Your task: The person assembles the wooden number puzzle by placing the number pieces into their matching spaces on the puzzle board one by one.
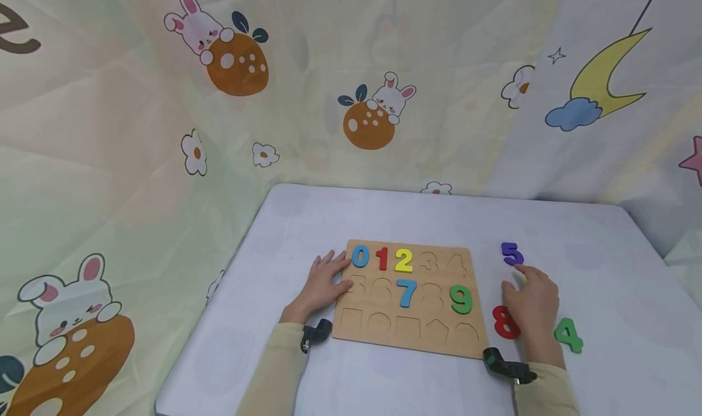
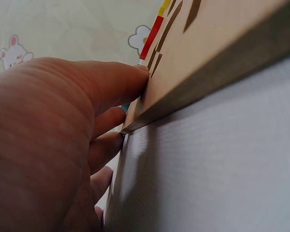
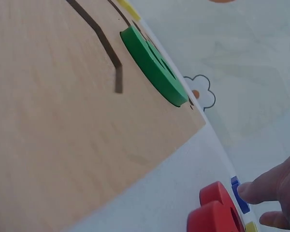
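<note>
My left hand (image 1: 322, 282) lies at the left edge of a wooden number board (image 1: 408, 327). Its thumb (image 2: 121, 79) rests on the top face, and the other fingers reach along the edge. On the board sit a blue 0 (image 1: 354, 257), red 1 (image 1: 382, 259), yellow 2 (image 1: 404, 268), blue 7 (image 1: 406, 285) and green 9 (image 1: 454, 305). Right of it, my right hand (image 1: 534, 303) has an extended fingertip at the purple-blue 5 (image 1: 506, 253), with thumb and finger apart. A yellow piece (image 3: 251, 226) is mostly hidden under this hand.
A red 8 (image 1: 500, 329) lies beside my right wrist, nearer the board. The green 4 (image 1: 568, 335) is on the wrist's other side. Several unfilled recesses show on the board. Behind the white table (image 1: 340, 209) hangs a printed cloth (image 1: 307, 117).
</note>
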Available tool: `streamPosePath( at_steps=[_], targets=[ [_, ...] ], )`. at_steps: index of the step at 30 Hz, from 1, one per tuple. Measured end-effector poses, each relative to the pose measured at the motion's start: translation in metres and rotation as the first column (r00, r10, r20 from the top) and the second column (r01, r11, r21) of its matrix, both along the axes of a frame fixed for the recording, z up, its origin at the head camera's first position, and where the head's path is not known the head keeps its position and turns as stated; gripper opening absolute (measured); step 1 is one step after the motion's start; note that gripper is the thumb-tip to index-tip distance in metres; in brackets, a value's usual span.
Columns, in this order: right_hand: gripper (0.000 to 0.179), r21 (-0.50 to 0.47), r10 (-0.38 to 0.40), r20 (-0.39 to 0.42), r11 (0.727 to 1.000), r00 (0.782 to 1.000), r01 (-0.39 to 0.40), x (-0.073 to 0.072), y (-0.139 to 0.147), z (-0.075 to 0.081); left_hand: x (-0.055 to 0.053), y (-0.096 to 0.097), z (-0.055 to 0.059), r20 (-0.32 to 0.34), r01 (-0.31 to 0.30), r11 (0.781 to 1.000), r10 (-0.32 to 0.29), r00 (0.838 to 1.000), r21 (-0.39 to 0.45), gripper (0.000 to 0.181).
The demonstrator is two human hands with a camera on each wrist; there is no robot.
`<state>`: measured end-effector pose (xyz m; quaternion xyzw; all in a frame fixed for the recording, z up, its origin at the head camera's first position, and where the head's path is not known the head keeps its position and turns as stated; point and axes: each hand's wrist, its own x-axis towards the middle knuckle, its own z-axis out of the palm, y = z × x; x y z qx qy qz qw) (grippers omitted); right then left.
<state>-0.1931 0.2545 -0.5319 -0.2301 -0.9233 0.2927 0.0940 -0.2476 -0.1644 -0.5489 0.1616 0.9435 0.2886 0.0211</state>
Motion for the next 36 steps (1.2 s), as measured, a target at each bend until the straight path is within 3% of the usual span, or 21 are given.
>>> streamPosePath(
  at_steps=[6,19,36],
  targets=[
    [0.058,0.031,-0.033,0.05,0.999,0.998,0.032,0.0,0.005,-0.004,0.0,0.0,0.001,-0.008,0.007,1.0,-0.007,1.0,0.001,0.057],
    [0.057,-0.009,-0.044,0.064,0.999,0.997,0.045,-0.001,0.006,-0.004,0.0,-0.001,-0.001,-0.003,0.009,1.0,-0.009,1.0,0.001,0.057],
    [0.055,-0.023,-0.001,0.091,1.0,0.996,0.003,-0.002,0.011,-0.005,-0.001,0.0,-0.001,-0.007,0.013,1.0,-0.013,1.0,-0.002,0.057]
  ],
)
